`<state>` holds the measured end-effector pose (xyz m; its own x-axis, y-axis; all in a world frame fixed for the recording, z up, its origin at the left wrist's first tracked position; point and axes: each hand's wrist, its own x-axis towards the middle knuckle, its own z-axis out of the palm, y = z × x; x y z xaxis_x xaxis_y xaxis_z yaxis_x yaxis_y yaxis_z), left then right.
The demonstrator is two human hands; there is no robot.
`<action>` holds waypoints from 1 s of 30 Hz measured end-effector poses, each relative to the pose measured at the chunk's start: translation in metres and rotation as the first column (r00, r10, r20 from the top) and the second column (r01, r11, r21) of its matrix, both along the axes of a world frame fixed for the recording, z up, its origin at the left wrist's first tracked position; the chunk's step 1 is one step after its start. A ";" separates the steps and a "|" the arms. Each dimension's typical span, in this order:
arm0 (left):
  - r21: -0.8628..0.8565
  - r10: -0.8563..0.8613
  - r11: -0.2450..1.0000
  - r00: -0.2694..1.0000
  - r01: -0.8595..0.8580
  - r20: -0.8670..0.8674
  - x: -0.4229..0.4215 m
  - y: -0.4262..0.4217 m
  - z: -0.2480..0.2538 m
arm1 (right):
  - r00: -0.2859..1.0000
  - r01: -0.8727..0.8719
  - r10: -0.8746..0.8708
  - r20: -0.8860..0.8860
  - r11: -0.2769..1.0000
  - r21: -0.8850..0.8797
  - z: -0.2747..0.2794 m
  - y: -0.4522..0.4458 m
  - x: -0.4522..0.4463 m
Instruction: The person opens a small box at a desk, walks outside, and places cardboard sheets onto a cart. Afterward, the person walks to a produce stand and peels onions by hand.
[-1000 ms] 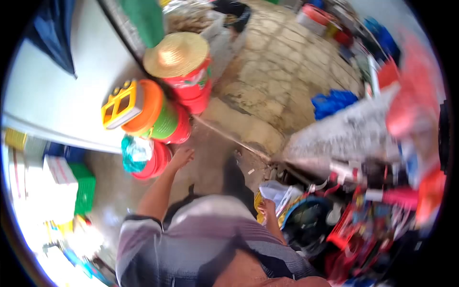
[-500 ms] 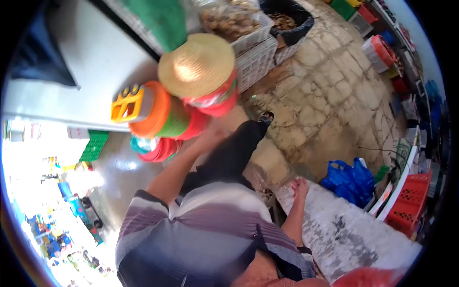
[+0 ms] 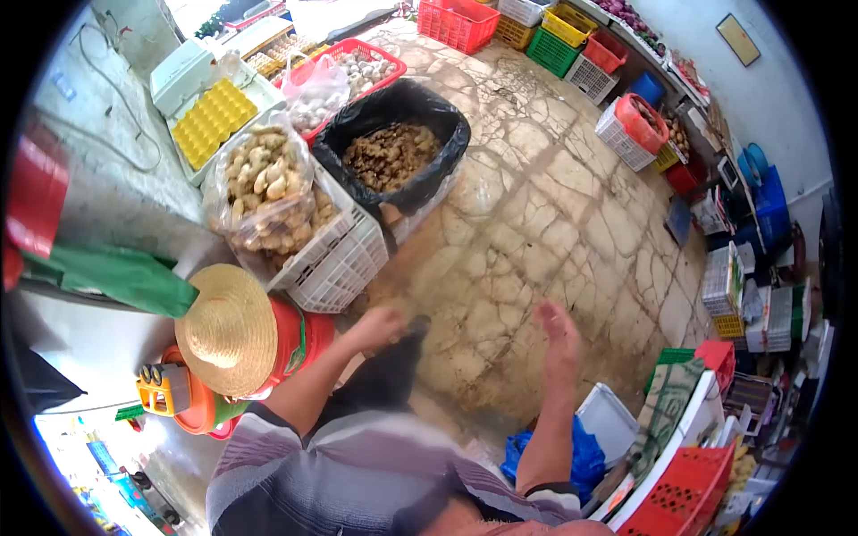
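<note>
Hanging forward, the right hand (image 3: 559,325) is uncurled, the left hand (image 3: 379,327) blurred, its grip impossible to tell.

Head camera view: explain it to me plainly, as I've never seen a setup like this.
There is no machine here, just a person working with bare hands. Every picture comes from one camera worn on the head, looking forward and down, so the striped shirt fills the bottom.

The left hand is near a white crate topped with a clear bag of ginger-like roots. The right hand is out over the cracked stone floor. I see nothing held, though both hands are blurred.

Around them are a straw hat on a red bucket, a black-lined bin and a blue bag.
</note>
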<state>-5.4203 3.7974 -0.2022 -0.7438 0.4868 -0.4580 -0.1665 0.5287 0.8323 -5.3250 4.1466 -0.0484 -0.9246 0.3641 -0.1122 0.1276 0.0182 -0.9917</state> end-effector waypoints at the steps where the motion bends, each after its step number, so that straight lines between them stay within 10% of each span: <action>1: 0.025 0.009 1.000 0.999 -0.008 -0.037 -0.027 0.009 0.010 | 0.994 -0.060 0.064 -0.088 0.997 0.050 0.029 0.007 -0.029; 5: 0.285 0.271 0.925 0.962 -0.251 -0.032 -0.149 0.059 0.155 | 0.892 -0.083 0.206 -0.403 0.950 0.302 0.170 0.024 -0.100; 7: 0.461 0.348 0.873 0.868 -0.162 -0.355 -0.209 0.076 0.225 | 0.647 -0.067 0.298 -0.701 0.939 0.338 0.203 0.049 -0.119; 10: 0.727 0.591 0.664 0.717 -0.172 -0.370 -0.264 0.113 0.344 | 0.339 -0.081 0.282 -0.898 0.959 0.271 0.257 0.064 -0.136; 12: 0.840 0.377 0.428 0.780 0.332 -0.500 -0.295 0.139 0.413 | 0.173 -0.191 0.307 -0.936 0.942 0.274 0.266 0.078 -0.156; 15: 0.787 -0.213 -0.060 0.762 0.614 -0.611 -0.333 0.176 0.495 | 0.088 -0.340 0.368 -0.926 0.885 0.319 0.266 0.120 -0.194; 22: 0.407 -0.225 0.064 0.410 0.911 -0.884 -0.339 0.366 0.514 | -0.010 -0.561 0.428 -0.904 0.745 0.359 0.276 0.252 -0.297; 30: 0.380 -0.194 0.101 0.393 0.919 -0.899 -0.436 0.506 0.502 | -0.006 -0.714 0.440 -0.898 0.627 0.312 0.267 0.372 -0.395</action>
<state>-5.8564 4.3038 0.2995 0.1478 0.6406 0.7535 0.4347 -0.7264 0.5323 -5.7200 4.5187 0.2181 -0.3331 -0.2506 0.9090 -0.7084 -0.5697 -0.4166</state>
